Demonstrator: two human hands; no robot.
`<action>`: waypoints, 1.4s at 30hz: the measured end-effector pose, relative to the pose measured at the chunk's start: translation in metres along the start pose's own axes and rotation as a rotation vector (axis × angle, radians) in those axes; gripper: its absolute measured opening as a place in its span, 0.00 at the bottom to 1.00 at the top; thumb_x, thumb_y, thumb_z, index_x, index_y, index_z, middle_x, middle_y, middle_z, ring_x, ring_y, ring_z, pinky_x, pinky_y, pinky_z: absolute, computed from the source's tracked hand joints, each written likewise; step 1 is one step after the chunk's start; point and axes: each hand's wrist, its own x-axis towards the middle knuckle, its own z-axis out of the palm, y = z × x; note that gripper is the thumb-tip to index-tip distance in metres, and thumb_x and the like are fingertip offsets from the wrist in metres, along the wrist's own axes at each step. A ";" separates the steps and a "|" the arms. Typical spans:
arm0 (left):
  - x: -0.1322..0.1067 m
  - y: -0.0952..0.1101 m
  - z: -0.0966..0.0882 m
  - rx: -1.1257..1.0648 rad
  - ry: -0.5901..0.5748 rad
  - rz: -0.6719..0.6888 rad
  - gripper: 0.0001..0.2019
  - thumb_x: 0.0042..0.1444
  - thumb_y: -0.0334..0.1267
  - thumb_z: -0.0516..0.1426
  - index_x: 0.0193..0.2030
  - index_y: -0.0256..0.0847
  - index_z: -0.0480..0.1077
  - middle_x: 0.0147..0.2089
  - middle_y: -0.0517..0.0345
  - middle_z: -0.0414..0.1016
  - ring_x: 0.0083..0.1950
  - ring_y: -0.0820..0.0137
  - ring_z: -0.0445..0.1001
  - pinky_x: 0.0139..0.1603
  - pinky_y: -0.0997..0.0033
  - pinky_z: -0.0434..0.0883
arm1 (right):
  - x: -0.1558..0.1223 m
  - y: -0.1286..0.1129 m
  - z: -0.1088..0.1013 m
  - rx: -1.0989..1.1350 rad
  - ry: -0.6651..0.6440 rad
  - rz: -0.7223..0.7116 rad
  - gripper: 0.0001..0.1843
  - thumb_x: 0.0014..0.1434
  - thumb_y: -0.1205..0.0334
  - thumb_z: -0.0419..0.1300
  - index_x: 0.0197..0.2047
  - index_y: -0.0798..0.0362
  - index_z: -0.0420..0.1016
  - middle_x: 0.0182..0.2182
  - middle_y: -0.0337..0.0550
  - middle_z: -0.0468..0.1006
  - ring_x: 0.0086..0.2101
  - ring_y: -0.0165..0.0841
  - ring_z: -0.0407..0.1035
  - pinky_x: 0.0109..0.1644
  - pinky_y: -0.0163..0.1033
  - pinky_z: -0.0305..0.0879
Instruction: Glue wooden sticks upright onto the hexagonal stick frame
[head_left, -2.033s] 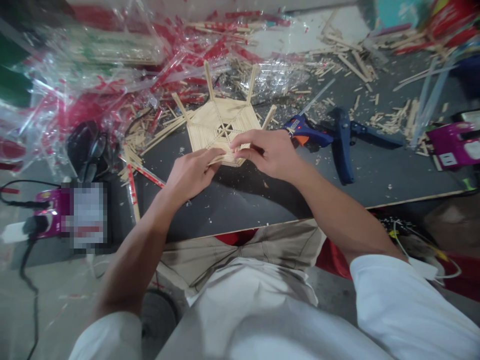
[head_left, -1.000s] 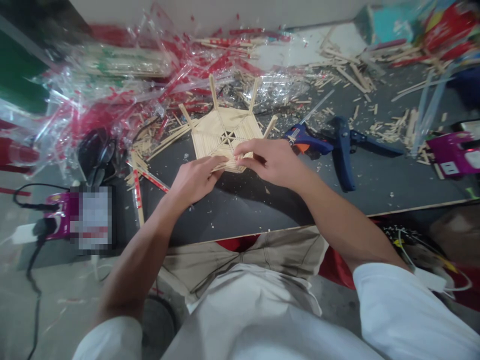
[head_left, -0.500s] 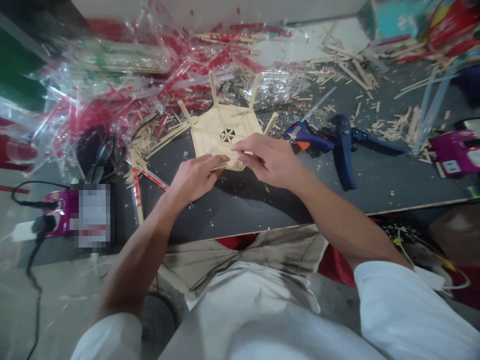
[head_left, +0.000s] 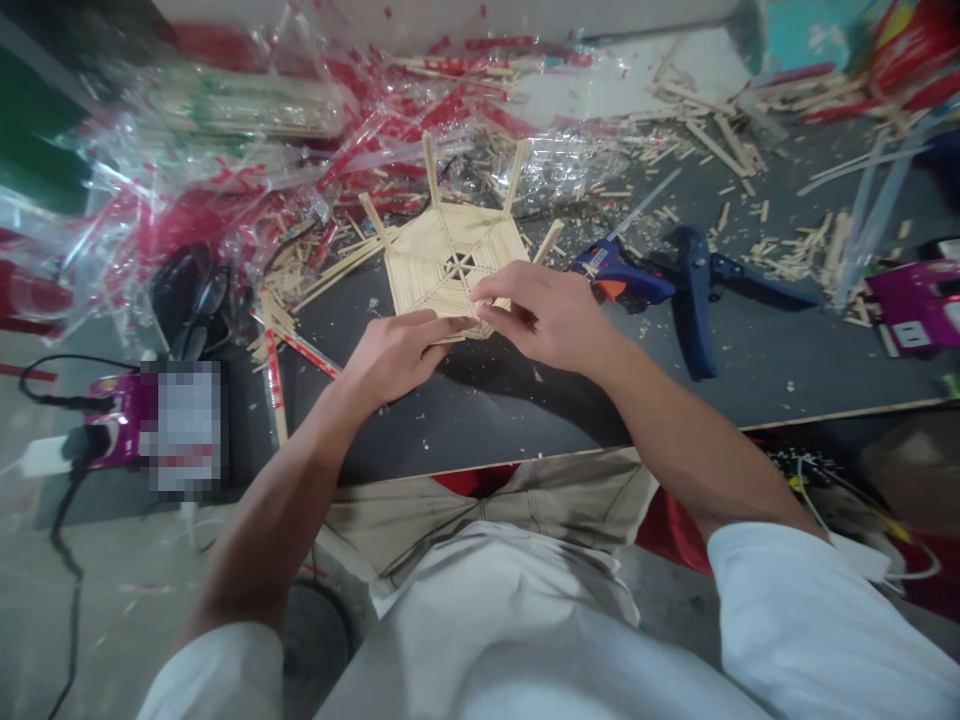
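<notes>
i see both hands, left hand (head_left: 395, 352) and right hand (head_left: 541, 317), fingers pinching the stick hexagon's (head_left: 450, 262) near edge on the worktop (head_left: 487, 410).

My left hand (head_left: 394, 352) reached in from seven o'clock, palm down, fingers stretched toward one o'clock. My right hand (head_left: 544, 318) came from five o'clock, wrist bent, thumb and forefinger pinched together. The fingertips of both hands met near twelve o'clock, forearms bare.
</notes>
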 end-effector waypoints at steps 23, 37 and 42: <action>0.000 0.002 -0.007 0.034 -0.018 -0.036 0.18 0.66 0.35 0.51 0.54 0.42 0.79 0.48 0.54 0.84 0.45 0.66 0.82 0.44 0.70 0.72 | 0.000 0.001 -0.006 0.004 -0.079 0.031 0.16 0.74 0.51 0.52 0.55 0.49 0.75 0.48 0.46 0.80 0.34 0.29 0.74 0.38 0.36 0.69; -0.001 -0.008 -0.007 0.054 -0.018 -0.138 0.16 0.64 0.39 0.54 0.50 0.43 0.81 0.36 0.54 0.85 0.35 0.66 0.81 0.39 0.68 0.72 | 0.010 -0.007 -0.025 -0.003 0.388 0.082 0.10 0.72 0.53 0.55 0.51 0.43 0.74 0.44 0.44 0.79 0.26 0.28 0.66 0.31 0.39 0.68; -0.004 -0.009 -0.010 0.034 0.017 -0.126 0.16 0.65 0.41 0.54 0.49 0.43 0.81 0.36 0.55 0.84 0.33 0.67 0.80 0.39 0.70 0.71 | -0.004 -0.044 -0.036 0.085 0.261 0.232 0.08 0.68 0.57 0.61 0.47 0.50 0.77 0.42 0.44 0.79 0.28 0.27 0.68 0.29 0.35 0.67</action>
